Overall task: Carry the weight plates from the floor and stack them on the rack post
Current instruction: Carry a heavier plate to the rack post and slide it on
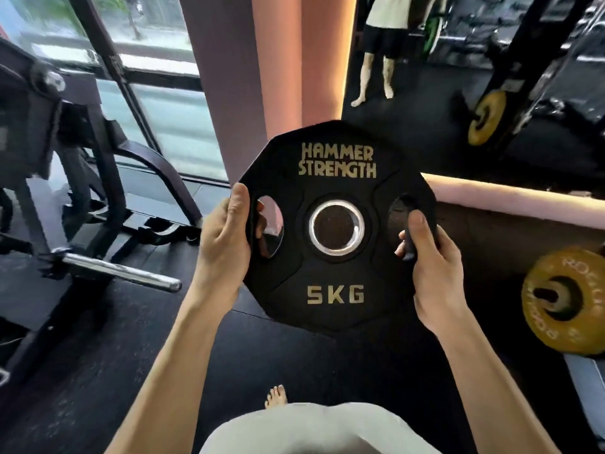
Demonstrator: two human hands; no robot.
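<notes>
- Above the dark gym floor (98, 371), a black Hammer Strength 5 kg plate (337, 280) is held up in the air, printed face toward the camera, lettering upright.
- Left hand (226, 244) grips the plate's left edge: thumb on the front rim, fingers curled through the left grip hole from behind.
- Right hand (432, 273) grips the right edge: thumb lying on the front by the right grip hole, fingers wrapped round the rim.
- Chrome-ringed centre hole (337, 227) is open, nothing through it.
- Chrome rack post (121, 268) juts out bare at lower left on a black frame, well apart from the plate.
- Yellow plate (566, 309) sits on a peg at right.
- Wall mirror (474, 77) behind shows the person's legs.
</notes>
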